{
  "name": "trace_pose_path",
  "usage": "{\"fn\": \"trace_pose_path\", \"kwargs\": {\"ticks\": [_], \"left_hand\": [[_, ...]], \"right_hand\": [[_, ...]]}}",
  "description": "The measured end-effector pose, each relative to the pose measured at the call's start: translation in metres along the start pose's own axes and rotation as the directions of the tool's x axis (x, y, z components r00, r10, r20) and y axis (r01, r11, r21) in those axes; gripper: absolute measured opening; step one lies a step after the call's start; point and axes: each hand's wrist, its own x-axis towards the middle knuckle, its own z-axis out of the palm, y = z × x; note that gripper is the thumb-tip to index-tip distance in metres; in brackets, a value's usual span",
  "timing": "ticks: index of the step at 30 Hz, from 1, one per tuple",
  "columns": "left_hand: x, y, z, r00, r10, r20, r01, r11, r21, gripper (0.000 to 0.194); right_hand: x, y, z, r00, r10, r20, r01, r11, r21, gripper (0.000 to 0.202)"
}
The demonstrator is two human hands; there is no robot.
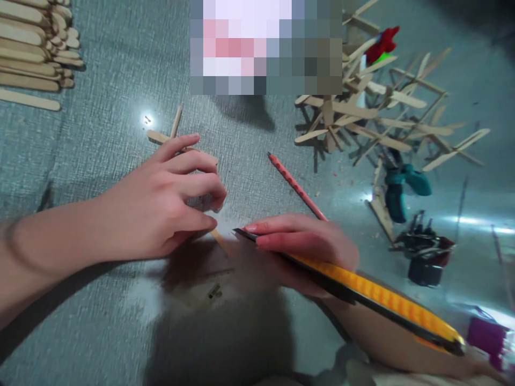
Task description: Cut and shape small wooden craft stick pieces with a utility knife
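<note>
My right hand (306,246) is closed around a yellow and black utility knife (378,292), its blade pointing left toward my other hand. Curled fingers of my left hand (181,198) rest on the table, the thumb and a finger pressing near one end of a thin wooden strip (220,240). The blade tip is just right of that strip, apart from it. A clear ruler (197,295) lies below, partly in shadow. More wooden pieces (158,136) lie beyond my left fingers. Between and beyond the hands is a red pencil (298,187).
Craft sticks (28,53) are piled at the upper left of the grey table (104,161). Joined stick structures (362,115) spread across the upper right. Teal-handled pliers (396,193), a black object (426,262) and a purple item (486,335) lie at the right.
</note>
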Motion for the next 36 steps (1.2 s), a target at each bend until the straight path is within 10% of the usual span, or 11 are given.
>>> {"fn": "trace_pose_path", "kwargs": {"ticks": [36], "left_hand": [[0.004, 0.004, 0.005, 1.000, 0.005, 0.029, -0.006, 0.999, 0.037, 0.025]], "right_hand": [[0.008, -0.008, 0.008, 0.993, 0.032, 0.112, -0.023, 0.997, -0.073, 0.016]]}}
